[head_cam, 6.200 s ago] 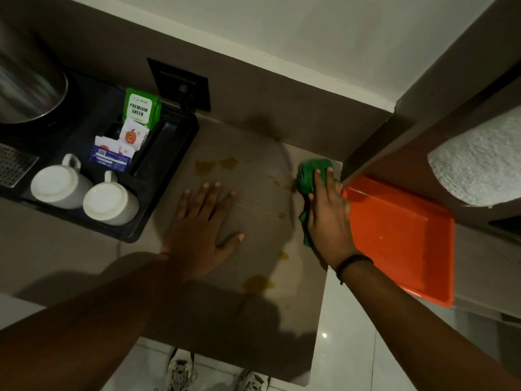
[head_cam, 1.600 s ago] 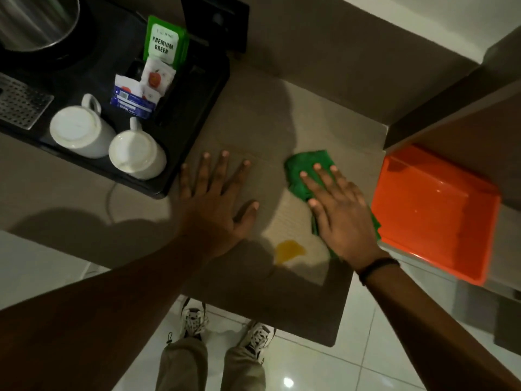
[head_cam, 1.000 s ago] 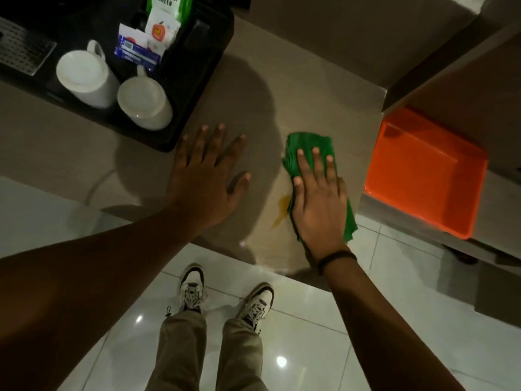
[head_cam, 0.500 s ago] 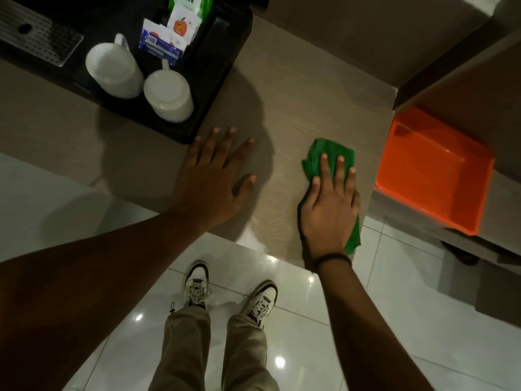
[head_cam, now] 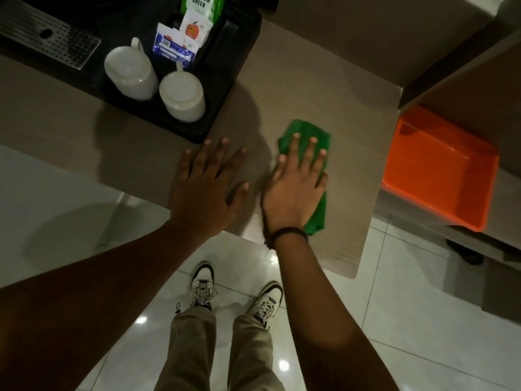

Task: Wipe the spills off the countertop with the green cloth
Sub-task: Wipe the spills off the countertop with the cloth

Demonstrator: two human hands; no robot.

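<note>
On the smooth, pale wood-grain countertop [head_cam: 324,88], near its front edge, the right hand [head_cam: 296,190] lies palm-down on the green cloth [head_cam: 304,131], fingers straight and slightly spread, pressing the soft, crumpled fabric flat. The cloth pokes out beyond the fingertips on the far side and bunches in a rumpled tail beside the wrist, where a thin black band [head_cam: 287,232] circles the arm. Just left of it, the left hand [head_cam: 203,187] rests flat on the bare surface, fingers fanned apart, holding nothing. No stain can be made out on the visible countertop. Farther left and back sits a rectangular black tray [head_cam: 225,88] carrying two upturned white ceramic mugs [head_cam: 183,97] and a cluster of paper sachets [head_cam: 186,35]. To the right, on a lower shelf, is a glossy orange plastic tray [head_cam: 439,170] with rounded corners. Below, shiny white tiles [head_cam: 408,306] reflect ceiling lights around the person's sneakers [head_cam: 203,286].
</note>
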